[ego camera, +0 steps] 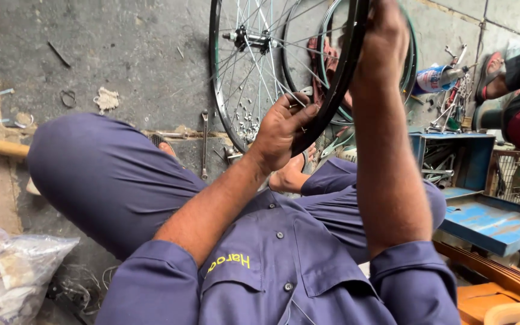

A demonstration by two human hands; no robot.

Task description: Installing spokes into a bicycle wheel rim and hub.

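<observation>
I sit on the floor in blue work clothes and hold a black bicycle rim (pixel 339 78) upright in front of me. My left hand (pixel 281 129) grips the rim's lower part, thumb along its edge. My right hand (pixel 383 36) is closed on the rim's upper part near the top of the view. Behind the rim stands a spoked bicycle wheel (pixel 248 72) with a metal hub (pixel 248 39), resting on the concrete floor.
A spanner (pixel 204 144) lies on the floor by my left knee. An open blue metal toolbox (pixel 476 198) with tools sits at the right. A clear plastic bag (pixel 13 274) is at lower left. Another person's leg and sandal (pixel 507 84) show at upper right.
</observation>
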